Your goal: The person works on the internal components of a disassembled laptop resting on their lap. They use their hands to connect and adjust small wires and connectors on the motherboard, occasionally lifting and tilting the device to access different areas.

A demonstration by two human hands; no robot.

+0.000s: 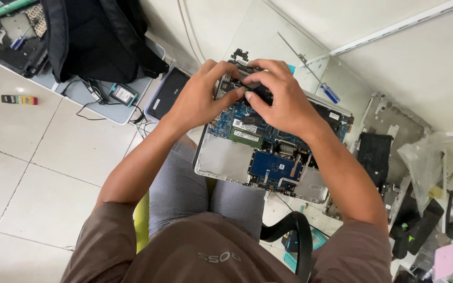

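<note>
Laptop base (221, 160), opened, is propped on the lap; 1 blue board w/ 1 green strip and white rectangular labels. Left hand (197, 99) and right hand (284, 99): fingers pinched on 1 black part (260, 93) at the far edge. Two blue-handled screwdrivers (330, 93). White plastic bag (425, 162) at right.

Brown short-sleeved shirt (205, 251), grey checked trousers (184, 194).

White stickers (244, 126) on blue board under your hands; clear plastic bag (423, 162) at your right; small white-labelled drive (123, 95) upper left.
</note>
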